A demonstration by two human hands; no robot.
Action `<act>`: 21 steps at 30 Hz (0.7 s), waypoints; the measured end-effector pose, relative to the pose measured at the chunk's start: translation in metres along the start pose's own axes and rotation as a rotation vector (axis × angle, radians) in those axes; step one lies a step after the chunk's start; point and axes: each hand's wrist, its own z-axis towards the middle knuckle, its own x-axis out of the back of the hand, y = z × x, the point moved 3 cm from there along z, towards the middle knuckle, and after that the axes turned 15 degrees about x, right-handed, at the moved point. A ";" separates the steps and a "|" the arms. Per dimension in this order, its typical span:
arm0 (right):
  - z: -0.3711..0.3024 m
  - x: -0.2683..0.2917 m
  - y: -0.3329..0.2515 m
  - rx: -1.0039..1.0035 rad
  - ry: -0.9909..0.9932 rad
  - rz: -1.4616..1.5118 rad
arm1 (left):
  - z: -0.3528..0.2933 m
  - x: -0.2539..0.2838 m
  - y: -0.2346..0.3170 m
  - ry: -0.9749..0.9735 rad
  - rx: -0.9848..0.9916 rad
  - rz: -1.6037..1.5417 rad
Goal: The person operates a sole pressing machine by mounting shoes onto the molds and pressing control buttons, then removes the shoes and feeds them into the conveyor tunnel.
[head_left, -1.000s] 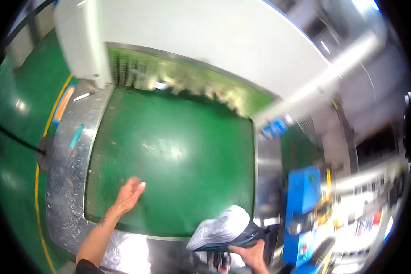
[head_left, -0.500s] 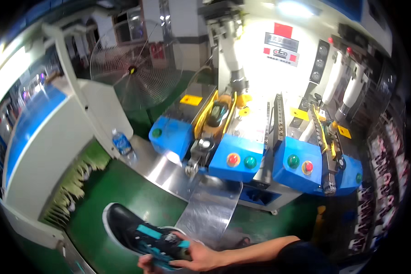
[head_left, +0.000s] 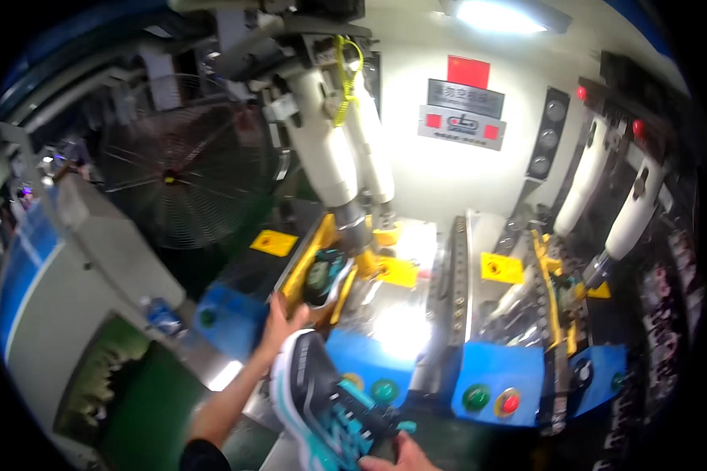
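My right hand (head_left: 404, 455), at the lower edge, grips a black sneaker (head_left: 318, 392) with teal laces and a white sole by its heel end. The sneaker's toe points up toward the machine. My left hand (head_left: 279, 326) reaches out to the press station, its thumb spread from its fingers. It is at the near end of a second dark shoe (head_left: 322, 279), which sits between yellow side plates (head_left: 297, 284). Whether the fingers touch that shoe cannot be made out. A white press arm (head_left: 326, 161) with a metal rod comes down beside it.
Blue control boxes carry a green button (head_left: 385, 392) and a red button (head_left: 510, 404). More press arms (head_left: 632, 208) hang at the right station. A caged fan (head_left: 173, 177) and a water bottle (head_left: 163, 316) are at left. Racked shoes (head_left: 660, 294) line the far right.
My left hand has left the held sneaker and moved up to the press station. The sneaker has shifted right and turned toe-up in my right hand. The view has moved closer to the machine.
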 end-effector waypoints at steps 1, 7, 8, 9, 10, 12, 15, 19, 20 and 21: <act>0.011 -0.002 -0.012 -0.002 -0.027 -0.071 | 0.047 -0.014 0.007 -0.009 -0.004 0.167; 0.040 0.005 -0.024 -0.154 0.124 -0.328 | 0.133 -0.058 0.036 -0.179 -0.095 0.320; 0.043 0.008 -0.022 -0.162 0.186 -0.347 | 0.142 -0.059 0.041 -0.205 -0.060 0.418; 0.047 0.008 -0.013 -0.103 0.226 -0.269 | 0.156 -0.043 0.037 -0.297 0.140 0.152; 0.054 0.008 -0.008 -0.085 0.237 -0.165 | 0.170 -0.031 0.033 -0.377 0.332 -0.129; 0.058 0.005 -0.005 0.000 0.313 -0.181 | 0.141 0.002 0.052 -0.586 0.423 -0.387; 0.096 0.000 -0.012 -0.092 0.325 -0.076 | 0.059 0.059 0.035 -0.236 0.486 -0.757; 0.228 -0.038 -0.036 -0.389 0.235 0.139 | -0.085 0.158 -0.037 0.035 0.181 -1.154; 0.261 -0.025 -0.034 -0.445 0.252 0.237 | -0.128 0.178 -0.101 0.388 0.266 -1.022; 0.300 -0.009 -0.014 -0.355 0.209 0.157 | -0.152 0.194 -0.100 0.451 0.588 -0.869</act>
